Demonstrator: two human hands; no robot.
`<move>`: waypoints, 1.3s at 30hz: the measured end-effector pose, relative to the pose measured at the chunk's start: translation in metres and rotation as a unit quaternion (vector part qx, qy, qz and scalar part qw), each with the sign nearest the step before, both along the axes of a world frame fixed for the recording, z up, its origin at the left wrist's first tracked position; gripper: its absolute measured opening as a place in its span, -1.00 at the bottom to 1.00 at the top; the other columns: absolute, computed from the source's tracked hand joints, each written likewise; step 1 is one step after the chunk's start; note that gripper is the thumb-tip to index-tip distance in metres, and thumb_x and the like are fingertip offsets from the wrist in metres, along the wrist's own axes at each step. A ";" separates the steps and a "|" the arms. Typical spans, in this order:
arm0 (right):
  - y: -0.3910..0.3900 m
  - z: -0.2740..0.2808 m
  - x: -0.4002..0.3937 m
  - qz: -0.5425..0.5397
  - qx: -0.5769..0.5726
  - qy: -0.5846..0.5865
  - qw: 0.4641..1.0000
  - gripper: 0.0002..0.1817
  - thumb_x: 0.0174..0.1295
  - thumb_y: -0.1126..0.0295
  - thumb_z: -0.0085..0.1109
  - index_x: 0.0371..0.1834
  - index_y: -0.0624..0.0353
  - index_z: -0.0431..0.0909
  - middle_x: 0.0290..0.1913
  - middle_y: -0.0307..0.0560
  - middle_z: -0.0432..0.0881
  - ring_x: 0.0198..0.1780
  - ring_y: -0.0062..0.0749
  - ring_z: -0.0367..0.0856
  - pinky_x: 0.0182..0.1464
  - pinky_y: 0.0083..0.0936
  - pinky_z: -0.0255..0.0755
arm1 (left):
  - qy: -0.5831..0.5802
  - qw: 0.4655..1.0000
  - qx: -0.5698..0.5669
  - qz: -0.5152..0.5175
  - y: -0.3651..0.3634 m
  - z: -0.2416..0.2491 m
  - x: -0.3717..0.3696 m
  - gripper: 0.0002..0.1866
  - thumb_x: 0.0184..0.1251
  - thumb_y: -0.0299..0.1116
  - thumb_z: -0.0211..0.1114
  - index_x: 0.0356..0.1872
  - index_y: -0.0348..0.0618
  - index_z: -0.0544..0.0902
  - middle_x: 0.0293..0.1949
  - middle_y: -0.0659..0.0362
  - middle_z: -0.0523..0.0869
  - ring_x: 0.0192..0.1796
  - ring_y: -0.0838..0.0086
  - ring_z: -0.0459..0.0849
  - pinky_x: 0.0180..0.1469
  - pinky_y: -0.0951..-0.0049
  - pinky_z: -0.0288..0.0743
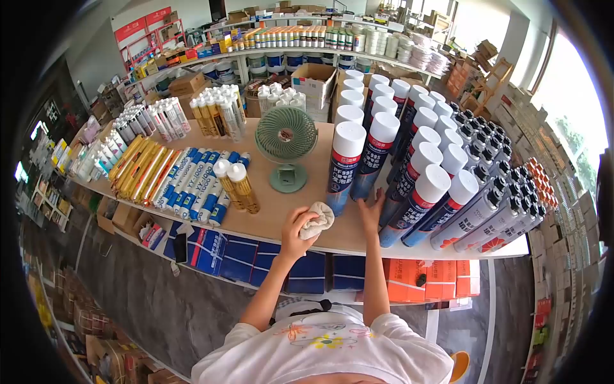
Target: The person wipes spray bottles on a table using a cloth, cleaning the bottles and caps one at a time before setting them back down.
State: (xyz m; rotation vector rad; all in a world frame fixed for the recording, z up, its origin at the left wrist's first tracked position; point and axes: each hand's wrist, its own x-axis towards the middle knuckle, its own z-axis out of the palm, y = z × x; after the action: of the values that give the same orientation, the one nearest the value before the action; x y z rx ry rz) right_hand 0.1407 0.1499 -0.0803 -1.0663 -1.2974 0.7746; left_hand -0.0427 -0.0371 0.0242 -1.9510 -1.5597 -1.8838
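My left hand (pixel 295 232) is closed around a crumpled beige cloth (pixel 318 221), just above the table (pixel 275 221). At the base of a blue foam spray can with a white cap (pixel 375 152), my right hand (pixel 370 214) has its fingers apart; it reaches into the gap between the rows of cans. Whether it presses on that can is hard to see. Another spray can (pixel 346 160) of the same kind stands upright at the front of the left row, beyond the cloth. More such cans (pixel 416 203) stand to the right of my right hand.
A green desk fan (pixel 286 137) stands left of the cans, near two gold-coloured cartridges (pixel 242 185). Blue-white sealant tubes (pixel 192 182) lie further left. Black-topped cans (pixel 470 214) crowd the right end. Blue boxes (pixel 256 262) and orange boxes (pixel 406 278) sit below the tabletop.
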 end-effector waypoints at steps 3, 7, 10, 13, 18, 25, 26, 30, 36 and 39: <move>-0.049 0.000 0.011 0.008 -0.002 0.010 1.000 -0.16 0.09 0.42 0.36 0.46 0.26 0.16 0.41 0.20 0.32 0.48 -0.06 0.24 0.49 -0.26 0.09 | 0.015 0.998 -0.051 -0.030 0.010 -0.001 -0.006 -0.55 -0.19 -0.61 0.52 -0.16 -0.07 0.68 -0.07 0.12 0.62 -0.08 0.17 0.64 -0.08 0.27 0.57; -0.089 0.008 0.010 0.069 -0.028 -0.006 0.997 -0.38 0.13 0.48 0.31 0.30 0.26 0.35 0.24 0.13 0.52 0.33 -0.14 0.47 0.34 -0.30 0.33 | 0.132 0.986 -0.086 -0.061 0.022 0.000 -0.019 -0.62 -0.14 -0.61 0.46 -0.20 -0.09 0.67 -0.05 0.15 0.64 -0.01 0.13 0.62 -0.02 0.20 0.54; -0.105 0.014 0.009 0.109 -0.042 0.012 0.993 -0.48 0.15 0.52 0.27 0.22 0.26 0.40 0.13 0.09 0.61 0.20 -0.18 0.60 0.20 -0.36 0.47 | 0.183 0.968 -0.132 -0.107 0.032 -0.015 -0.019 -0.65 -0.10 -0.61 0.43 -0.20 -0.08 0.68 -0.05 0.16 0.64 0.02 0.12 0.60 0.01 0.19 0.52; -0.110 0.013 0.005 0.115 -0.067 -0.001 0.991 -0.56 0.18 0.55 0.23 0.15 0.30 0.43 0.05 0.06 0.65 0.09 -0.21 0.68 0.08 -0.40 0.55 | 0.205 0.961 -0.142 -0.117 0.040 -0.027 -0.017 -0.61 -0.09 -0.59 0.43 -0.15 -0.06 0.68 -0.01 0.16 0.63 0.05 0.12 0.59 0.06 0.18 0.51; -0.126 0.024 0.003 0.158 -0.064 0.000 0.985 -0.65 0.27 0.55 0.17 0.13 0.30 0.45 0.06 -0.01 0.63 0.09 -0.35 0.65 0.10 -0.48 0.53 | 0.220 0.942 -0.193 -0.162 0.029 -0.009 -0.009 -0.49 -0.05 -0.43 0.54 0.04 0.00 0.67 0.19 0.13 0.59 0.24 0.13 0.52 0.29 0.21 0.42; -0.146 0.132 0.034 0.301 -0.013 0.064 0.951 -0.73 0.25 0.58 0.18 0.02 0.30 0.52 0.02 -0.06 0.63 0.10 -0.43 0.61 0.19 -0.49 0.45 | 0.190 0.902 -0.229 -0.314 0.020 0.101 0.014 -0.64 0.12 -0.33 0.49 -0.01 -0.06 0.71 0.14 0.07 0.65 0.13 0.15 0.63 0.18 0.21 0.52; -0.146 0.154 0.043 0.310 0.009 0.057 0.949 -0.74 0.24 0.60 0.18 0.01 0.29 0.52 0.02 -0.07 0.63 0.10 -0.42 0.60 0.20 -0.49 0.43 | 0.222 0.899 -0.199 -0.320 0.018 0.130 0.020 -0.68 0.14 -0.34 0.47 -0.05 -0.08 0.72 0.09 0.08 0.67 0.09 0.17 0.65 0.14 0.24 0.55; -0.134 0.235 0.074 0.315 0.187 -0.011 0.930 -0.79 0.13 0.66 0.22 -0.16 0.27 0.58 0.01 -0.03 0.62 0.06 -0.34 0.60 0.15 -0.47 0.41 | 0.246 0.883 -0.072 -0.393 0.045 0.203 0.032 -0.81 0.21 -0.37 0.39 -0.18 -0.16 0.71 -0.04 0.17 0.72 -0.03 0.28 0.70 0.01 0.33 0.61; -0.097 0.333 0.107 0.129 0.300 -0.209 0.922 -0.86 0.10 0.63 0.17 -0.28 0.23 0.62 -0.14 -0.08 0.70 -0.03 -0.27 0.65 0.07 -0.42 0.45 | 0.350 0.874 0.032 -0.336 0.110 0.306 0.042 -0.85 0.25 -0.41 0.31 -0.18 -0.16 0.70 -0.13 0.14 0.76 -0.06 0.31 0.72 0.08 0.35 0.56; -0.052 0.358 0.120 0.146 0.259 -0.219 0.929 -0.84 0.11 0.59 0.18 -0.23 0.23 0.63 -0.11 -0.07 0.69 -0.03 -0.25 0.65 0.09 -0.41 0.46 | 0.370 0.875 -0.066 -0.305 0.159 0.336 0.048 -0.76 0.37 -0.30 0.19 -0.06 -0.16 0.69 -0.06 0.12 0.74 -0.01 0.28 0.70 0.09 0.31 0.55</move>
State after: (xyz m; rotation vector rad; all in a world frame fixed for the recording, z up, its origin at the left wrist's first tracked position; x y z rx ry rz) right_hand 0.2603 0.0981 0.2775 -0.6355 -1.9445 0.3688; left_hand 0.0049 0.1221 0.3599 -2.9592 -0.9086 -0.8513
